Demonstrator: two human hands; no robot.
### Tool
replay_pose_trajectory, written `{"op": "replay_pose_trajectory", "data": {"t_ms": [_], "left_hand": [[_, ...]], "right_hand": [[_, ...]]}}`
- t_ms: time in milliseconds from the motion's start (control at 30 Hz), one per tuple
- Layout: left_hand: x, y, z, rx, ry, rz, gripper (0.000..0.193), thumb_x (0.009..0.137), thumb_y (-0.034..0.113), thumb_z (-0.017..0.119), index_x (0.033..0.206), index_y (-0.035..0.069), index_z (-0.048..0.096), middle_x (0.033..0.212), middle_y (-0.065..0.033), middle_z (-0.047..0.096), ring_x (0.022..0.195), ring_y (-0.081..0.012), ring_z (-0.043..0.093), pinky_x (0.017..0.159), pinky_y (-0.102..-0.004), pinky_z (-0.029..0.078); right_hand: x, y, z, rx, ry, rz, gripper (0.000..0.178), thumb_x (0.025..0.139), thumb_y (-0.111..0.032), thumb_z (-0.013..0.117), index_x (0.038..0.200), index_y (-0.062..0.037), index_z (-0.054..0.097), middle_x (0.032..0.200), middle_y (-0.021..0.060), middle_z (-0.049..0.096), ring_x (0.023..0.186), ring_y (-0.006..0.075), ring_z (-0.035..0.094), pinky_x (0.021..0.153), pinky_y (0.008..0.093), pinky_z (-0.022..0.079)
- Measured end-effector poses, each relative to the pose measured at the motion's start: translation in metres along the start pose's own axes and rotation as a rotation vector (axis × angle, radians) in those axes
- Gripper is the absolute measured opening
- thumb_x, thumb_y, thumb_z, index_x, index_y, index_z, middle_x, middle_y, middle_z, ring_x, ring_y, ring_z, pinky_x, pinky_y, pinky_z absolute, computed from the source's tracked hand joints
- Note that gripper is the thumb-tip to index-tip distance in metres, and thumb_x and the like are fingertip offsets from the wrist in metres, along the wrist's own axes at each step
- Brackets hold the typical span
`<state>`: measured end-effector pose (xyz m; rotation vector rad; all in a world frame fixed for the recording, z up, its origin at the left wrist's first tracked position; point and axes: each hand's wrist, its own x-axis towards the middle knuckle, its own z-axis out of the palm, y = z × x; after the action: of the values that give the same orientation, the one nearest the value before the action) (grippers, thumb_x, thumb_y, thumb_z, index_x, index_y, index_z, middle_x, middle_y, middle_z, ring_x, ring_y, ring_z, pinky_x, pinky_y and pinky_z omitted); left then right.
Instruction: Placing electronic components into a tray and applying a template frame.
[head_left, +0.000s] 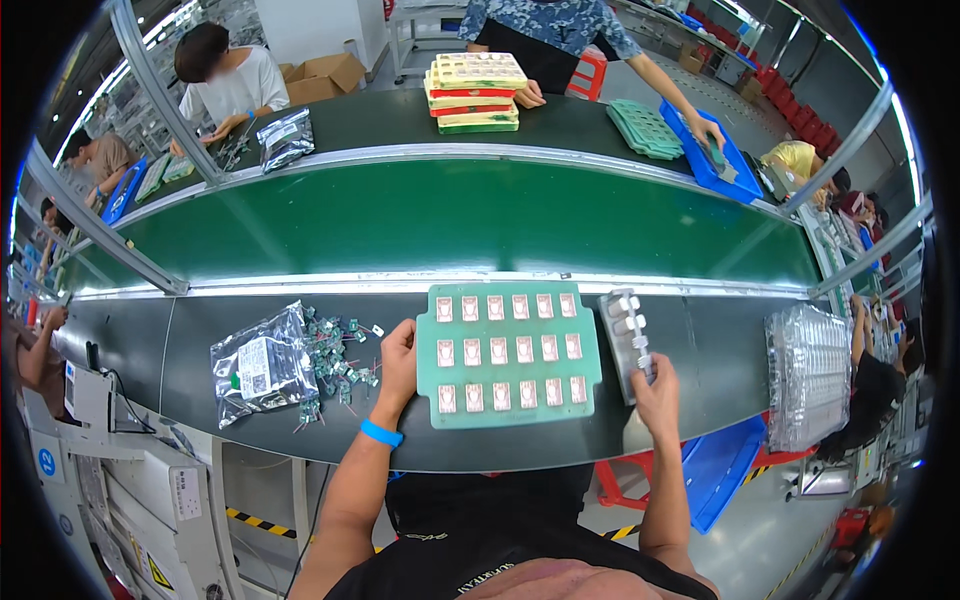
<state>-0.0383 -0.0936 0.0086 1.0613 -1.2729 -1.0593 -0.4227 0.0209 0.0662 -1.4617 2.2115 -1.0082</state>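
Dark workbench [715, 340] before a green conveyor [460, 215]: green tray [510, 350] at center, pockets [522, 350] facing up.
Left hand [400, 352] curls closed on the tray's left edge, apparently steadying it without covering pockets; right hand [657, 393], partly closed, grips the gray holder [621, 345] near its close end (some fingers hidden). Bench surface separates holder from clear trays [808, 375]; little margin remains toward the near edge.

long white ceiling lights [738, 11] shine brightly; pale glare streaks the glossy green belt [470, 220]; edges bend toward black.

Green 18-piece tray [508, 372] lies beside seemingly metal bar [617, 345].
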Motion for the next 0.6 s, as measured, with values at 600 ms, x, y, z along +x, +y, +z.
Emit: {"op": "replay_pose_trajectory", "data": {"t_ms": [600], "left_hand": [[-0.005, 0.004, -0.007, 0.245, 0.059, -0.115, 0.018, 0.092, 0.011, 0.061, 0.079, 0.000, 0.055, 0.064, -0.0022, 0.054, 0.063, -0.0054, 0.047, 0.055, -0.0259, 0.040]], "right_hand": [[0.476, -0.076, 0.189, -0.360, 0.027, 0.101, 0.050, 0.082, -0.034, 0.060, 0.118, 0.0002, 0.065, 0.121, 0.0239, 0.066, 0.114, 0.0385, 0.063, 0.095, 0.0454, 0.051]]}}
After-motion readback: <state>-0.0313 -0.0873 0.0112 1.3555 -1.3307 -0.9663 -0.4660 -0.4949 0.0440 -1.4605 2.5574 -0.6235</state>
